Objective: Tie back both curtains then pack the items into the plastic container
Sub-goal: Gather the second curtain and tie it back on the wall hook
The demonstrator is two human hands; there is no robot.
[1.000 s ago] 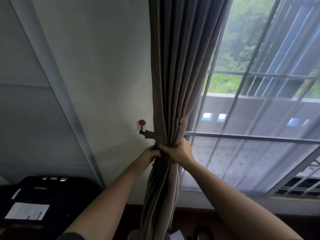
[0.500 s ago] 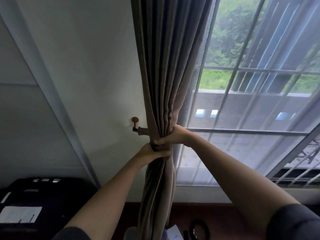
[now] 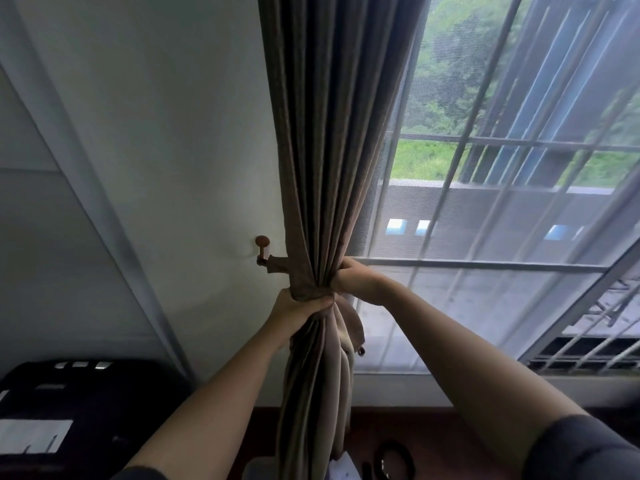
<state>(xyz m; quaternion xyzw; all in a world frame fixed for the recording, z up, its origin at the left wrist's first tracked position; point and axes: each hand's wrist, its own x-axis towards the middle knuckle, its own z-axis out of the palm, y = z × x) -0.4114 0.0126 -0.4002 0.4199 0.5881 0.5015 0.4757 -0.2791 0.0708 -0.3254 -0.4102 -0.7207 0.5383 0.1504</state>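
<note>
A brown curtain (image 3: 332, 133) hangs gathered in a tight bundle at the left edge of the window. A tieback band (image 3: 277, 265) of the same cloth runs from a brown wall hook (image 3: 262, 247) to the bundle. My left hand (image 3: 298, 311) is closed around the bundle just below the band. My right hand (image 3: 349, 280) grips the bundle's right side a little higher, its fingers hidden in the folds. A loose end of the band with a small ring (image 3: 360, 349) dangles beneath my hands.
The barred window (image 3: 502, 265) with a sheer screen fills the right. A black case (image 3: 69, 410) with a white label sits at lower left. A dark ring-shaped object (image 3: 396, 459) and white items lie on the brown surface below the curtain.
My right hand has slid up and round to the bundle's right side, while my left hand has dropped slightly below it. The band's loose end now hangs free under my hands.
</note>
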